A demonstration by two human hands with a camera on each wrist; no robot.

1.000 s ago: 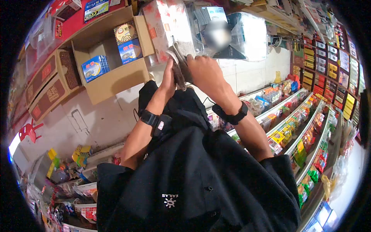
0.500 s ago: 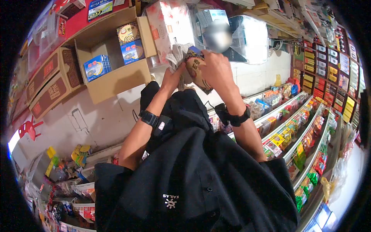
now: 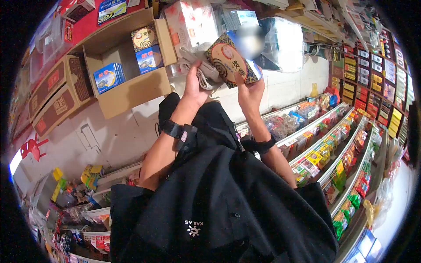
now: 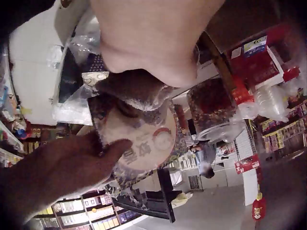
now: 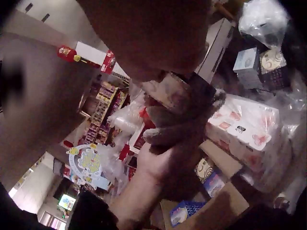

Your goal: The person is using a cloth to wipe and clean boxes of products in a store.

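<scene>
— As we look down from the head view, where is the mosquito-coil box (image 3: 227, 56)?

— Tilted, right in front of the person; the right hand (image 3: 251, 91) grips its near end, thumb on the printed face. The left hand (image 3: 194, 87) holds a bunched grey cloth (image 3: 207, 77) by the box's other side.

— And around them?

— Beyond, we see a flower-printed white box (image 3: 188, 24); well to the left, an open cardboard carton (image 3: 133, 96) bears blue mosquito-coil boxes (image 3: 108, 78).

— What does the left wrist view give us?

— The cloth overlapping the box's face (whether they touch, we cannot tell) and the right thumb lying near the printed characters. A red hanging ornament (image 4: 259, 208) shows farther off.

— And the right wrist view?

— It is dim: we find the box partly hidden past the right hand, the left hand close below, and the carton beyond.
</scene>
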